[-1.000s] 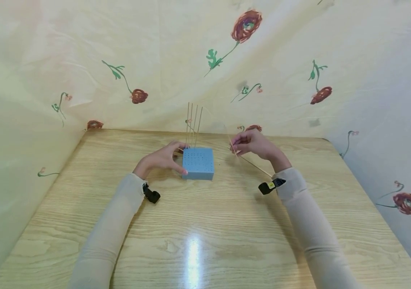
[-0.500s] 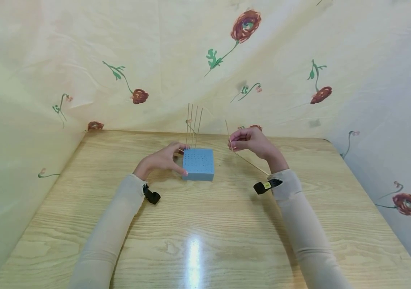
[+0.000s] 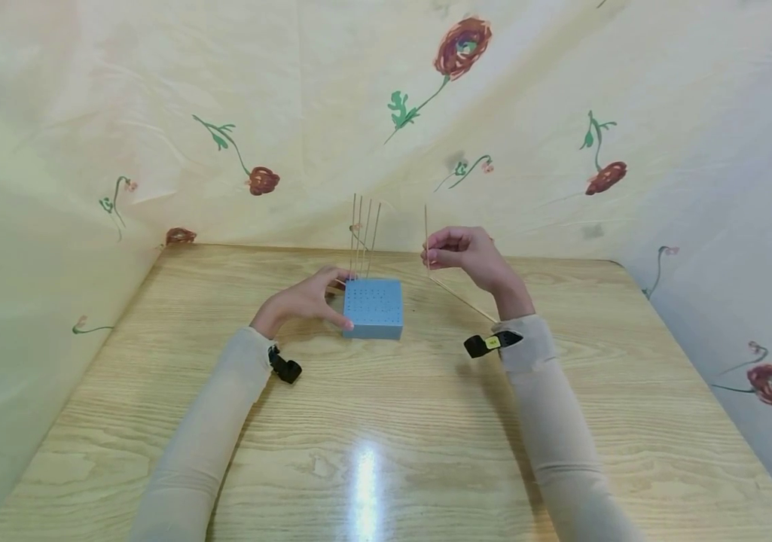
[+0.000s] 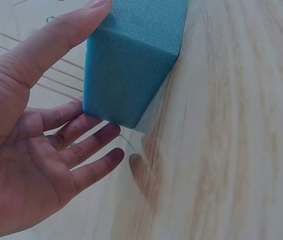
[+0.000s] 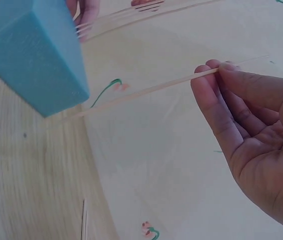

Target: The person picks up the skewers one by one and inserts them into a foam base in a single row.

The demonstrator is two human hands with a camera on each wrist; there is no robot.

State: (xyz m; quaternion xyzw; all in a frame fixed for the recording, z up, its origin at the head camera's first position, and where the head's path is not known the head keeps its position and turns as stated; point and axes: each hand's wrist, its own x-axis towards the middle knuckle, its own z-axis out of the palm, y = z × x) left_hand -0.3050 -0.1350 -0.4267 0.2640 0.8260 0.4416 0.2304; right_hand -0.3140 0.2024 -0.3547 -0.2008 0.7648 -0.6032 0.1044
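Note:
A light blue foam block [image 3: 373, 302] with rows of small holes in its top sits toward the back of the table. My left hand [image 3: 300, 299] grips its left side, thumb at the front corner and fingers behind. Several thin wooden skewers [image 3: 352, 233] stand up from the block's back left part. To the right of the block and above the table, my right hand [image 3: 472, 256] pinches a single wooden skewer [image 5: 151, 90] between thumb and fingertips. That skewer is nearly upright in the head view, apart from the block. Its lower end looks faint in the right wrist view.
More skewer wood [image 3: 463, 299] lies on the wooden table [image 3: 426, 436], partly behind the right wrist. A flower-patterned cloth [image 3: 331, 113] hangs close behind the table and along both sides. Each wrist wears a black strap camera.
My right hand has risen and shifted left with the pinched skewer, which has turned from tilted to nearly upright. The left hand and the block look unmoved.

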